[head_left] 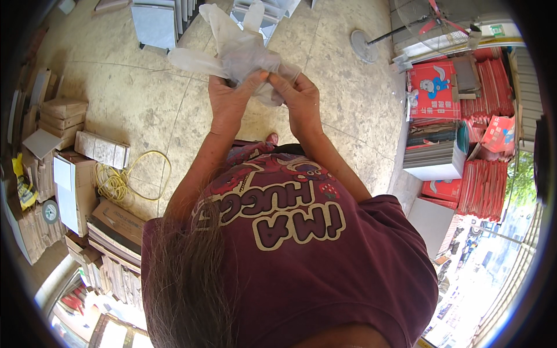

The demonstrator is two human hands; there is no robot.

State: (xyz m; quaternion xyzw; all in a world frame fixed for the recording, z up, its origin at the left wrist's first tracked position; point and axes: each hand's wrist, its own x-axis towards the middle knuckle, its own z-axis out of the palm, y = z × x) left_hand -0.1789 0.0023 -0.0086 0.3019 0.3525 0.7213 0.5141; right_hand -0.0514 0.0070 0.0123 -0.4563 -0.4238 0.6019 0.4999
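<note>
A thin, whitish see-through disposable glove [238,49] is held out in front of me above the floor, its puffed fingers pointing away and to the left. My left hand [235,95] pinches its near edge between thumb and fingers. Beside it, my right hand [297,95] pinches the same edge, the two thumbs almost meeting. Both hands are bare, and neither is inside the glove. Part of my fingers is hidden behind the crumpled film.
Grey tiles [154,26] stand in a rack at the far left. A fan base [364,46] is on the concrete floor at the far right. Red cartons [484,185] are stacked along the right. At left lie brown cartons [64,110] and a coiled yellow hose [110,182].
</note>
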